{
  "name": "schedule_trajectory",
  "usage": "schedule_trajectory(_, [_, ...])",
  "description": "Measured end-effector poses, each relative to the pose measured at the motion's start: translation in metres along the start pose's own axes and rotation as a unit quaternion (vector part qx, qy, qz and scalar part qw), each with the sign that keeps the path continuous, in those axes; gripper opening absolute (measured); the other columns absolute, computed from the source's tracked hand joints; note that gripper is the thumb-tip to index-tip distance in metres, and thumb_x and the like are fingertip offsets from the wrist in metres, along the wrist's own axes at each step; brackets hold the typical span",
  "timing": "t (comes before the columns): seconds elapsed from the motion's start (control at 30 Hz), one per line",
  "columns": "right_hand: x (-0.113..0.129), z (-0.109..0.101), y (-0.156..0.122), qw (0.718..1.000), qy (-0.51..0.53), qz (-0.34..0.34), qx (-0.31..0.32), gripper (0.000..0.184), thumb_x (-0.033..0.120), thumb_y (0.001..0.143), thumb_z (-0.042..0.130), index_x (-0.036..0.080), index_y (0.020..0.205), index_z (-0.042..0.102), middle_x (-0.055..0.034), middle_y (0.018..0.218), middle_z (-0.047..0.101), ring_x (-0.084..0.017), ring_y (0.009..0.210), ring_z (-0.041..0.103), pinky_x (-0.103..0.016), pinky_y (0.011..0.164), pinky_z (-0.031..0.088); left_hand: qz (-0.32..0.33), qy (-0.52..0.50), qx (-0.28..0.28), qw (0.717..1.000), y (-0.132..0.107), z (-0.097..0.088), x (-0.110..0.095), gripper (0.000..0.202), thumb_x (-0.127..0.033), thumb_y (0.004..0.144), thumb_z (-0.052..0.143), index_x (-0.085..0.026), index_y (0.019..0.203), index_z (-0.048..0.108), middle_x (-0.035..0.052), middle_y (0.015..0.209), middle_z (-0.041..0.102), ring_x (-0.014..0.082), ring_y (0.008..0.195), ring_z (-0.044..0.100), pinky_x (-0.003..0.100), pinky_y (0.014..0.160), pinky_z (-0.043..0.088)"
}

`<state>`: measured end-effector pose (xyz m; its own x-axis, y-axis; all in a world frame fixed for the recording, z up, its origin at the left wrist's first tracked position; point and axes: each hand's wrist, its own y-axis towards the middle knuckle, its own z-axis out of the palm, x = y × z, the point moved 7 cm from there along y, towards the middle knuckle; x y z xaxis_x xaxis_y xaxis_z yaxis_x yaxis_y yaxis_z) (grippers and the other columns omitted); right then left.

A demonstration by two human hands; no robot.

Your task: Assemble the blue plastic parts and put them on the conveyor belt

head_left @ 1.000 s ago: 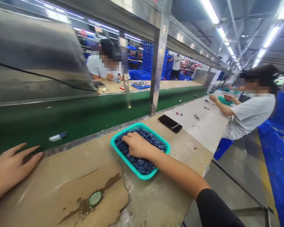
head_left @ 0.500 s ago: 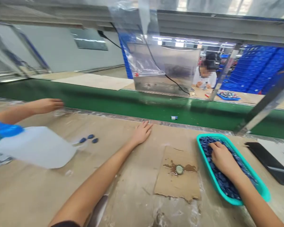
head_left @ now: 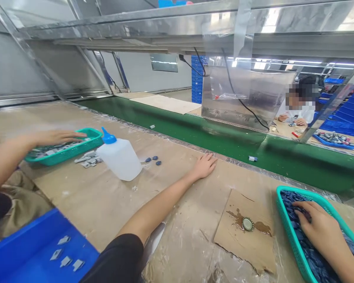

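Four pale pieces (head_left: 66, 261) lie in the blue bin (head_left: 35, 247) at lower left. Beyond it, a co-worker's hand (head_left: 57, 136) is over a green basket (head_left: 98, 138) of greyish parts; near that is a blue-topped bottle (head_left: 122, 163), with three dark drops (head_left: 158, 162) beside it. Your left hand (head_left: 205, 166) rests on the table (head_left: 179, 232) by the green belt (head_left: 177, 133), fingers slightly spread. Next, a bottle cap (head_left: 247, 224) lies on stained cardboard (head_left: 250, 251). At far right, your right hand's (head_left: 321, 226) fingers curl among small dark blue pieces (head_left: 306, 251) filling a turquoise basket (head_left: 292, 236); you cannot tell whether they grip one.
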<state>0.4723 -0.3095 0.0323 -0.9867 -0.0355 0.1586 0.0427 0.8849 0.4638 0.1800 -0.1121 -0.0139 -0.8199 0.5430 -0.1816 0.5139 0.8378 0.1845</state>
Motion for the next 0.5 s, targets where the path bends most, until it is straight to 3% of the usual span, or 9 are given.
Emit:
schedule_trajectory(0.17, [-0.001,-0.008,0.001,0.997,0.053,0.046,-0.021,0.025,0.037,0.073,0.04,0.022,0.081,0.057,-0.0066,0.079,0.062,-0.022,0.062,0.059,-0.036,0.057,0.048,-0.008,-0.001,0.001,1.0,-0.001,-0.003,-0.002,0.044,-0.033,0.089,0.027,-0.022,0.128,0.041,0.0092,0.14,0.031,0.0271,0.129,0.026,0.043,0.104,0.025])
schedule_trajectory(0.37, [0.018,-0.018,0.008,0.995,0.083,0.045,-0.022,0.013,0.023,0.071,0.042,0.018,0.076,0.053,-0.0084,0.074,0.062,-0.022,0.067,0.059,-0.036,0.064,0.048,-0.01,0.028,0.005,1.0,0.004,-0.003,0.001,0.044,-0.033,0.086,0.029,-0.021,0.127,0.043,0.007,0.139,0.034,0.0232,0.128,0.03,0.039,0.103,0.027])
schedule_trajectory(0.5, [0.039,-0.027,0.012,0.992,0.12,0.02,-0.024,0.021,0.01,0.073,0.04,0.012,0.084,0.058,-0.0133,0.084,0.064,-0.023,0.08,0.059,-0.037,0.074,0.047,0.007,0.031,-0.021,0.999,0.008,-0.006,0.007,0.047,-0.035,0.085,0.021,-0.019,0.12,0.048,0.002,0.132,0.044,0.0212,0.123,0.038,0.038,0.101,0.031])
